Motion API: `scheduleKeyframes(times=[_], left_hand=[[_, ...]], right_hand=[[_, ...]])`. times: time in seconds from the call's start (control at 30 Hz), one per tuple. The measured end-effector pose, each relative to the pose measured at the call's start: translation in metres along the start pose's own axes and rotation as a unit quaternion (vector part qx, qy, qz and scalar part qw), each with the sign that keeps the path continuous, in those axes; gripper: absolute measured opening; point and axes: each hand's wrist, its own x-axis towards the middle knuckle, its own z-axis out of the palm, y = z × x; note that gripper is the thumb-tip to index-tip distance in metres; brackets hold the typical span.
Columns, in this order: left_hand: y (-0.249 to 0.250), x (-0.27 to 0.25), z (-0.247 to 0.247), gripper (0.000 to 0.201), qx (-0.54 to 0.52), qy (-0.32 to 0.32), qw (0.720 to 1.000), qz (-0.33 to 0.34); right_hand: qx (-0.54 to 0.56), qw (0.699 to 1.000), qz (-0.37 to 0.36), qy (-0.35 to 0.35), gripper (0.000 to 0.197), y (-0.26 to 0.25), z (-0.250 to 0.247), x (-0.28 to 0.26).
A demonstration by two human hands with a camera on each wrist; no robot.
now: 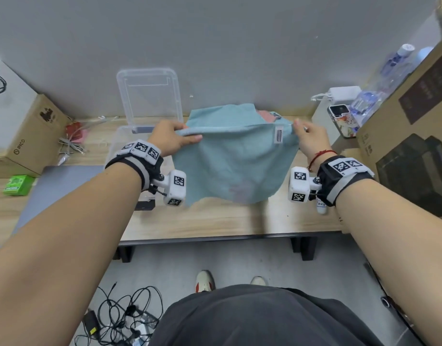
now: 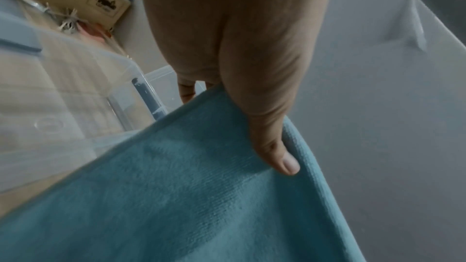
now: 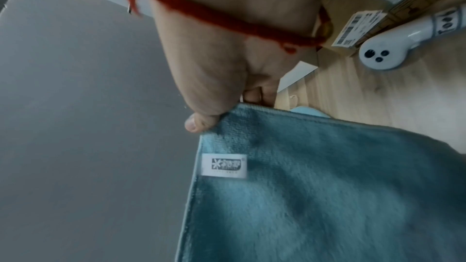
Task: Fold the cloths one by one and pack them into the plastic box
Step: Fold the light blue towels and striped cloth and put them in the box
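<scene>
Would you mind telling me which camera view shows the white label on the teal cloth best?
The right wrist view: the label is close and large there, its dark logo visible, just below the right hand pinching the cloth. The head view shows it small and side-on. The left wrist view misses it.

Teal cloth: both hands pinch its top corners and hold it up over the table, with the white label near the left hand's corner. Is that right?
Not quite. The white label sits near the corner pinched by the right hand, as the right wrist view shows. The rest holds: the left hand and right hand hold the teal cloth up over the table.
</scene>
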Motion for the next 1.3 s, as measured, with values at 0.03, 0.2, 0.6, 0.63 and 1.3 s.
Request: scheduleKeyframes(times=[0.03,0.2,0.6,0.63,1.3], left_hand=[[0.004,0.003,-0.003,0.026,-0.060,0.015,0.998,-0.003],[0.017,0.012,-0.006,0.025,-0.273,0.033,0.962,-0.001],[-0.111,-0.012,0.084,0.061,-0.157,-0.137,0.967,-0.149],[-0.128,-0.015,0.094,0.064,-0.136,-0.151,0.965,-0.164],[-0.184,0.002,0.155,0.036,-0.086,-0.052,0.979,-0.177]], right_hand=[[0.019,1.000,-0.012,0.022,0.045,-0.006,-0.002,0.005],[0.071,0.988,-0.044,0.129,0.047,-0.026,-0.007,0.014],[-0.014,0.982,0.178,0.068,0.052,0.112,0.041,-0.056],[-0.031,0.980,0.191,0.055,0.052,0.121,0.046,-0.064],[-0.144,0.971,0.187,-0.032,0.021,0.168,0.086,-0.047]])
